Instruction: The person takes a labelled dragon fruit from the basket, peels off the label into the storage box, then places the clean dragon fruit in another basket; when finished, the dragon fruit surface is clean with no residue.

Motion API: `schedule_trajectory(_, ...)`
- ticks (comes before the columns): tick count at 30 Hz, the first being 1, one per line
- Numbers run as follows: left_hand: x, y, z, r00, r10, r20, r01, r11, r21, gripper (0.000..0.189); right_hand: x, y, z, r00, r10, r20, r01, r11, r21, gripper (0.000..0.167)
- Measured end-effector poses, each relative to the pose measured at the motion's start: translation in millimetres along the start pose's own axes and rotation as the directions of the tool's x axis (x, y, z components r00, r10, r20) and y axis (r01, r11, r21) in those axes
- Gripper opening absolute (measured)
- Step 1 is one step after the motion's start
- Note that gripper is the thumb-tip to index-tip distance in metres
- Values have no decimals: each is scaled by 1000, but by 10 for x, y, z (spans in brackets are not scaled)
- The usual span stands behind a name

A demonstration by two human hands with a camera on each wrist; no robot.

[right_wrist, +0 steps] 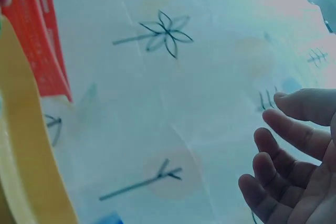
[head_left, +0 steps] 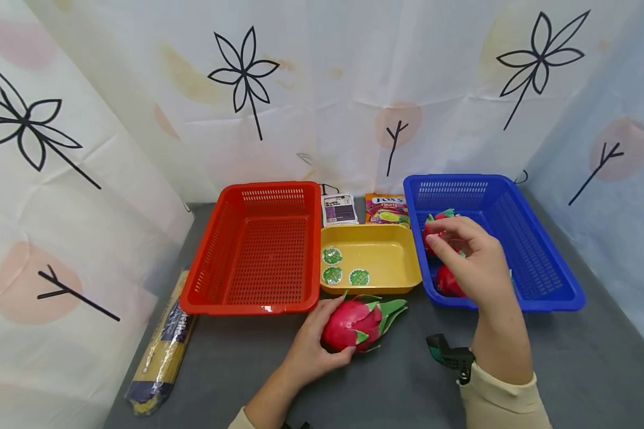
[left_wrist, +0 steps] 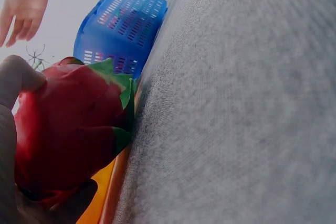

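A pink dragon fruit with green leafy tips lies on the grey table in front of the yellow tray. My left hand grips it from the left, thumb on the near side and fingers on the far side; the left wrist view shows the fruit close up. Above the left part of the blue basket hovers my right hand, fingers loosely bent and holding nothing. Beneath it, red dragon fruits sit in that basket, partly hidden by the hand.
A red basket stands at left, beside a pack of spaghetti. Three round green stickers lie in the yellow tray. Behind it are a Fox's candy bag and a white labelled packet. Printed curtains surround the table.
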State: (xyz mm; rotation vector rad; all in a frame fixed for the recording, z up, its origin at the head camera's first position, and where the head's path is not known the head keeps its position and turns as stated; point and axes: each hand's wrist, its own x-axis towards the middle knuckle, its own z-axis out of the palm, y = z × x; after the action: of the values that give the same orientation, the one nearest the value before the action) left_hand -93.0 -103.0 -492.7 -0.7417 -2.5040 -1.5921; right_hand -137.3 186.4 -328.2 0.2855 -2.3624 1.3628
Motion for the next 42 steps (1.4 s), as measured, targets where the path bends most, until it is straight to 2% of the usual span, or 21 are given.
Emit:
schedule_trajectory(4,-17,9,2,999,-18,42,17,1000,20,98,-42,125,-249,994,23,-109,-26,999,-20,29)
schedule_trajectory(8,-26,24,-2,995,-48,83,45,998,36,104,-80,268,-500,966,125,-226,-139,989,-46,30)
schedule_trajectory(10,-26,32,-10,993,-63,101,58,997,44,106,-100,329,-622,939,192,-287,-211,977,-38,30)
schedule_trajectory(13,-21,47,-35,986,-98,133,92,995,47,109,-128,434,-790,887,288,-362,-304,953,14,29)
schedule_trajectory(17,-8,68,-64,974,-146,174,141,989,41,111,-182,616,-987,824,385,-415,-414,910,23,31)
schedule_trajectory(20,-2,76,-64,969,-158,191,156,987,24,109,-248,770,-1118,782,452,-430,-532,843,-81,36)
schedule_trajectory(22,-3,81,-57,967,-157,198,159,987,4,108,-299,879,-1200,752,502,-427,-609,777,-158,43)
schedule_trajectory(24,-4,84,-49,965,-169,203,175,984,-14,106,-346,991,-1269,735,535,-416,-655,719,-234,49)
schedule_trajectory(28,-6,88,-45,954,-220,205,236,970,-57,104,-432,1199,-1375,742,566,-359,-669,660,-343,52)
schedule_trajectory(30,-5,92,-51,948,-243,206,265,960,-88,102,-467,1303,-1412,753,575,-319,-658,650,-380,53)
schedule_trajectory(33,-3,96,-64,947,-248,206,279,950,-141,101,-502,1441,-1452,744,619,-252,-666,651,-365,59)
schedule_trajectory(36,-5,103,-72,952,-235,193,269,948,-172,100,-515,1548,-1463,713,664,-224,-700,660,-273,68)
schedule_trajectory(39,-15,107,-67,961,-213,177,246,950,-194,99,-510,1599,-1463,675,702,-226,-738,645,-200,74)
schedule_trajectory(42,-24,115,-56,967,-185,175,225,944,-243,95,-499,1608,-1467,659,715,-233,-752,635,-178,75)
